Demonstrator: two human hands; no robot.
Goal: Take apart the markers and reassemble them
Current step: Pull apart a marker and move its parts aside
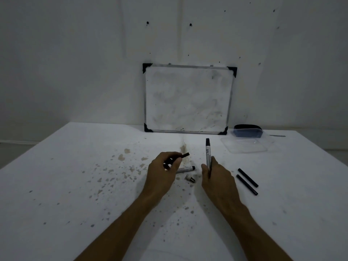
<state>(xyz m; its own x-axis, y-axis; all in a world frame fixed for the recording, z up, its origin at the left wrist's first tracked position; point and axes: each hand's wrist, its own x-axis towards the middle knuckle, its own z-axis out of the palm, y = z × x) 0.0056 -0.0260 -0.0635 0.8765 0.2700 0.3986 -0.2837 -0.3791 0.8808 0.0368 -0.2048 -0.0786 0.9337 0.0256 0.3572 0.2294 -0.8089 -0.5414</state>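
Observation:
My right hand grips a white marker barrel that points upward and away, its black end on top. My left hand is closed on a short black marker piece whose end sticks out to the right of my fingers. Between my hands a second white marker barrel lies flat on the table, partly hidden by my left hand. A small grey tip piece rests just in front of it. Two black rods lie side by side to the right of my right hand.
A small whiteboard leans against the wall at the back of the stained white table. A clear plastic lid and a clear container with something dark in it sit at the back right.

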